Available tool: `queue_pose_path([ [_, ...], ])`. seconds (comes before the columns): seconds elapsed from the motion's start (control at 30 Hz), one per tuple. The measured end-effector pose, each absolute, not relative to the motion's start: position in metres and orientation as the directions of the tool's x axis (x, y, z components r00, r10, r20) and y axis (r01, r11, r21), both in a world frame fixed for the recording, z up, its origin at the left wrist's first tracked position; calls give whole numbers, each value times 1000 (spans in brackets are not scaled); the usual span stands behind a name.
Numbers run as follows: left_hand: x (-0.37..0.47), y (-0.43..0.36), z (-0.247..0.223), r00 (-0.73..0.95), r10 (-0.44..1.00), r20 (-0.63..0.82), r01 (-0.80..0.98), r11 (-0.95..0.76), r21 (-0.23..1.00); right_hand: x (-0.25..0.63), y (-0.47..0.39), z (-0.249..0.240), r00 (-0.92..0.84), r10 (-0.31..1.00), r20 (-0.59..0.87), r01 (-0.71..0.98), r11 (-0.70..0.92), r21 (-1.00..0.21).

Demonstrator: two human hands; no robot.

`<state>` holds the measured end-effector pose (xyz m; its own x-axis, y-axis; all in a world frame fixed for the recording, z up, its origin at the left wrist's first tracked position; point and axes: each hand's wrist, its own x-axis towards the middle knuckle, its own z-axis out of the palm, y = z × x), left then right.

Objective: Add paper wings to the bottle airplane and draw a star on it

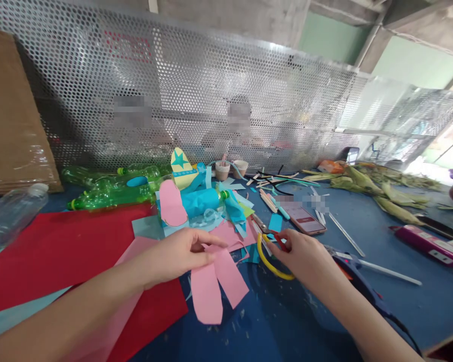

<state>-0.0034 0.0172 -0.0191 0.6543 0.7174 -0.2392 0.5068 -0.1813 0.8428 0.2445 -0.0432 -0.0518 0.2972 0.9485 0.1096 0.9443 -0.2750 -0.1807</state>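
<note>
Perforated silvery screen (196,70) behind blue tabletop (434,306); pale green wall (425,65), concrete beams (434,22); bright light (430,163) far right.

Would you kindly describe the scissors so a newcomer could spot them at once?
On the blue table, find the person's right hand, right of the cut pink paper. It holds the scissors, blades pointing away from the person; their yellow handle loop sets them apart from the nearby phone.
</note>
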Motion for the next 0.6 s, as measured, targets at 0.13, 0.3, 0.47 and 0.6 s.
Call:
queue_pose_path([
  [0.13,-5,19,-21,667,705,-241,500,-184,846,245,-44,-48,343,931,122,937,-330,-114],
  [0.3,-6,19,-23,666,709,-234,497,-187,847,257,-43,-54,291,946,146,952,-302,57],
  [0.47,-5,19,-22,651,718,-246,515,-180,838,266,-42,-60,259,960,110,965,-263,20],
  [0.6,-6,20,-23,653,725,-219,488,-182,853,270,-45,-62,209,960,187,976,-217,25],
])
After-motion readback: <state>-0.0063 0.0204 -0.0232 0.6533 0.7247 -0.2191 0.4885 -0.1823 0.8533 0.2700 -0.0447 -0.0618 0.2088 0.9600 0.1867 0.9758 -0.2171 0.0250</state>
